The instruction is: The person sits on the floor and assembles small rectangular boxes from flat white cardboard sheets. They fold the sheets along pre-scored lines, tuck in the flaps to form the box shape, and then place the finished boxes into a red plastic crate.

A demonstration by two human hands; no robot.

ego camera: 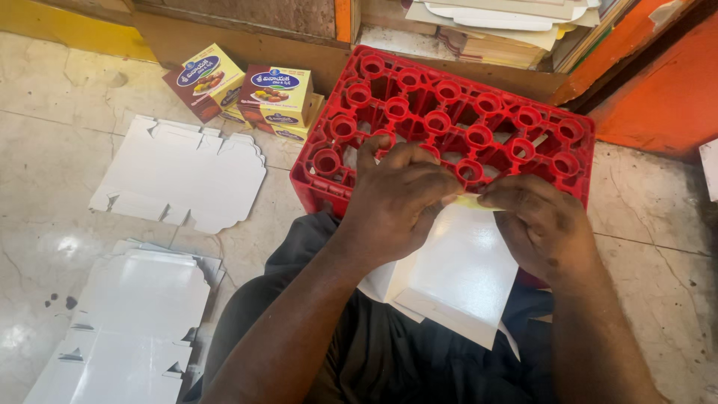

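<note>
From my remote seat I start at the far left, where a stack of flat white die-cut cardboard box blanks (127, 329) lies on the pale marble floor (45, 157), with another unfolded white blank (179, 173) spread out above it. Just beyond that blank, against the wall, sit a few assembled yellow-and-maroon printed cartons (250, 93) (pictures of food on their lids). Moving inward, my left hand (396, 198) has its fingers curled tight, pinching the upper edge of a glossy white cardboard blank (460, 269) that rests on my lap over dark trousers (374, 352). Its yellow printed edge peeks out between the two hands. Behind the hands stands a red plastic bottle crate (464, 112), upside down by the look of its round sockets, and the blank's top edge leans at it. My right hand (542, 224) is likewise closed, thumb and fingertips nipping the same edge. Far right, an orange painted panel (666, 90) rises from the floor.
</note>
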